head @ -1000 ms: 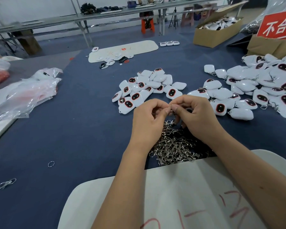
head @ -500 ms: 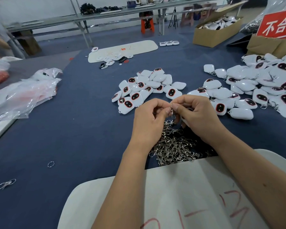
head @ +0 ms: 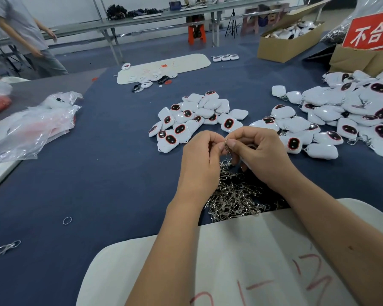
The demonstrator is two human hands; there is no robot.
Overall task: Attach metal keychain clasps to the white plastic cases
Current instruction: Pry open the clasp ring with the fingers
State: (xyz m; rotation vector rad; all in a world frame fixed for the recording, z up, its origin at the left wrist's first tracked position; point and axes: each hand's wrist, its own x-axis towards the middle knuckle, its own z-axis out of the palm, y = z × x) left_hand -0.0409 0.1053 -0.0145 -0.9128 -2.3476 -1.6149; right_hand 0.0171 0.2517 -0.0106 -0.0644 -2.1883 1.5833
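Both hands meet above a heap of metal keychain clasps [head: 233, 195] on the blue table. My left hand [head: 200, 161] and my right hand [head: 260, 153] pinch one small metal clasp [head: 227, 145] between thumbs and forefingers. Whether a white case sits inside my right palm is hidden. A pile of white plastic cases [head: 192, 120] with dark oval windows lies just beyond the hands. A larger pile of cases with clasps [head: 345, 115] spreads to the right.
A white board [head: 241, 261] with red marks lies under my forearms. Clear plastic bags [head: 31, 127] lie at left, a loose ring [head: 67, 220] and a clasp [head: 8, 247] at front left. Cardboard boxes [head: 283, 44] stand at far right. A person [head: 24, 34] stands at far left.
The hands stay together over the clasp heap with only slight finger shifts. A person has walked into view at the far left.
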